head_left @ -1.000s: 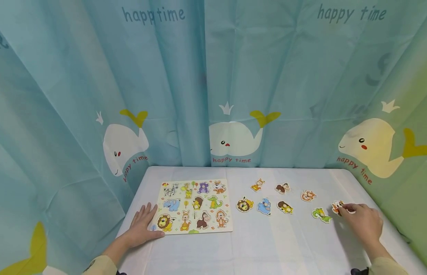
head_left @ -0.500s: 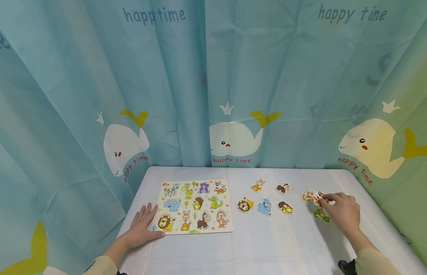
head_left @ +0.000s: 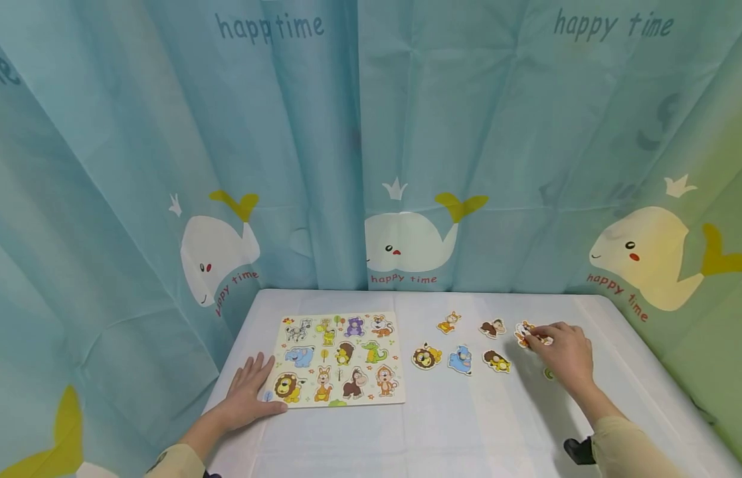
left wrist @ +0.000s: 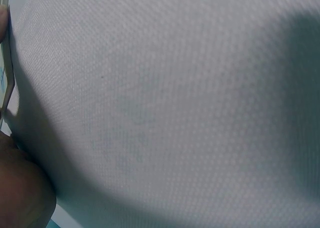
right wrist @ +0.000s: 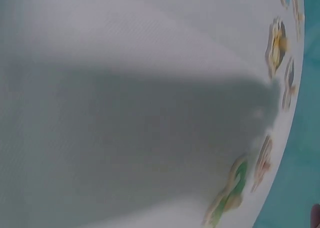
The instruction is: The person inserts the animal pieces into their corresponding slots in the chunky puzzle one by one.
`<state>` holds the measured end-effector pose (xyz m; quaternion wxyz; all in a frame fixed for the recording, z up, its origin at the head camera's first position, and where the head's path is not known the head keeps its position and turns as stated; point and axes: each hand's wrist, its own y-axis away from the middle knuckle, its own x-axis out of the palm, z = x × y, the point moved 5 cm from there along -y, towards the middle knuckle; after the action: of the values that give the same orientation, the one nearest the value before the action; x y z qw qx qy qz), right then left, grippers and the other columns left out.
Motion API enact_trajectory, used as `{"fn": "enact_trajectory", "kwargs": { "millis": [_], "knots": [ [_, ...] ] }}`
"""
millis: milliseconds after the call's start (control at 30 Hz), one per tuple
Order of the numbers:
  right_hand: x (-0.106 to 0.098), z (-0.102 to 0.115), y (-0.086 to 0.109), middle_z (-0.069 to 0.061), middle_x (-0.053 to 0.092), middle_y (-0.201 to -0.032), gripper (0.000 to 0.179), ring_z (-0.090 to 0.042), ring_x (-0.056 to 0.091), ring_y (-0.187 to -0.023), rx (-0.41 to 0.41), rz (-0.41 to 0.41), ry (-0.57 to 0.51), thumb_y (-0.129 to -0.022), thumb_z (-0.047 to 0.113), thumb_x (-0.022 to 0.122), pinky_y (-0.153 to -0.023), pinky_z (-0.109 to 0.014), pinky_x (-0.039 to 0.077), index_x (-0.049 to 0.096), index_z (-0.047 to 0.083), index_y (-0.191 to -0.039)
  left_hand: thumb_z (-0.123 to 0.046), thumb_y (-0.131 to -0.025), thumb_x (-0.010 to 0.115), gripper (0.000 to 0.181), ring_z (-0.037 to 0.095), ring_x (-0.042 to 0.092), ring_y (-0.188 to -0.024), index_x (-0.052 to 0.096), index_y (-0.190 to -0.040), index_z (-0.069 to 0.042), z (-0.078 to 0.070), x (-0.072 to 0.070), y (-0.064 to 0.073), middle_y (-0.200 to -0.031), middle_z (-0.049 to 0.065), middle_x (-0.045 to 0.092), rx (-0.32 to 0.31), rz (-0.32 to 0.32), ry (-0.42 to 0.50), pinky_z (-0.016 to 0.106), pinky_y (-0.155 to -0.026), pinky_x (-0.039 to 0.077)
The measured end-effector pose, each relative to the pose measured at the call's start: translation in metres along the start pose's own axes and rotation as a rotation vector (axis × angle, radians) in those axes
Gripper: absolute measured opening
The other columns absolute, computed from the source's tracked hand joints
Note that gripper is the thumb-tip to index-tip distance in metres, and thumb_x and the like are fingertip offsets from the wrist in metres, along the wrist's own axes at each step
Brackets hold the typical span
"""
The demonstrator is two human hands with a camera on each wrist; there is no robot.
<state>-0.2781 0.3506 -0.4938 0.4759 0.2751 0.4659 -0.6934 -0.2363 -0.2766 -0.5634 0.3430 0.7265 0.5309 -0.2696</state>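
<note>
An orange-and-white tiger puzzle piece point(head_left: 523, 334) is pinched between the thumb and fingers of my right hand point(head_left: 563, 353), raised over the right side of the table. Partly behind that hand lie a monkey piece point(right wrist: 263, 164) and a crocodile piece point(right wrist: 229, 194), plainer in the right wrist view. My left hand point(head_left: 246, 392) rests with spread fingers at the left edge of an animal puzzle board point(head_left: 399, 372), its thumb along the near corner. The left wrist view catches only a bit of that hand point(left wrist: 25, 188) and the board's edge.
Between board and right hand lie loose pieces: a kangaroo point(head_left: 449, 322), a gorilla point(head_left: 493, 328), a lion point(head_left: 426, 356), an elephant point(head_left: 460, 359) and a hedgehog point(head_left: 497, 361). A blue whale-print curtain point(head_left: 323, 166) hangs behind the white table point(head_left: 442, 425).
My right hand has carried the tiger piece leftward from the table's right side, past the crocodile and over the monkey piece. The left hand and board have stayed in place.
</note>
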Motion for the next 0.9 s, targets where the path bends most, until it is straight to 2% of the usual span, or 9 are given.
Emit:
{"fn": "enact_trajectory", "kwargs": {
  "millis": [300, 667, 900],
  "knots": [
    [0.024, 0.035, -0.016, -0.015, 0.069, -0.098, 0.018, -0.041, 0.053, -0.101, -0.076, 0.016, -0.015, -0.088, 0.023, 0.079, -0.078, -0.059, 0.04, 0.081, 0.006, -0.094, -0.051, -0.079, 0.084, 0.117, 0.049, -0.011, -0.152, 0.019, -0.161, 0.001, 0.0, 0.001, -0.001, -0.166, 0.03, 0.0, -0.016, 0.001, -0.001, 0.062, -0.121, -0.009],
    [0.051, 0.073, -0.024, -0.008, 0.07, -0.096, 0.014, -0.035, 0.053, -0.101, -0.144, 0.061, -0.059, -0.089, 0.024, 0.08, -0.078, -0.053, 0.041, 0.081, 0.011, -0.093, -0.051, -0.079, 0.084, 0.116, 0.049, -0.01, -0.152, 0.02, -0.161, 0.002, -0.002, 0.0, 0.001, -0.166, 0.03, 0.001, -0.011, -0.007, -0.008, 0.062, -0.122, -0.009],
    [0.066, 0.095, -0.029, -0.007, 0.07, -0.097, 0.015, -0.033, 0.053, -0.1, -0.159, 0.095, -0.064, -0.089, 0.025, 0.08, -0.08, -0.052, 0.041, 0.081, 0.011, -0.094, -0.051, -0.079, 0.084, 0.116, 0.049, -0.01, -0.152, 0.021, -0.161, 0.001, -0.003, -0.001, 0.002, -0.167, 0.03, 0.001, -0.014, -0.007, -0.012, 0.062, -0.122, -0.008]
  ]
}}
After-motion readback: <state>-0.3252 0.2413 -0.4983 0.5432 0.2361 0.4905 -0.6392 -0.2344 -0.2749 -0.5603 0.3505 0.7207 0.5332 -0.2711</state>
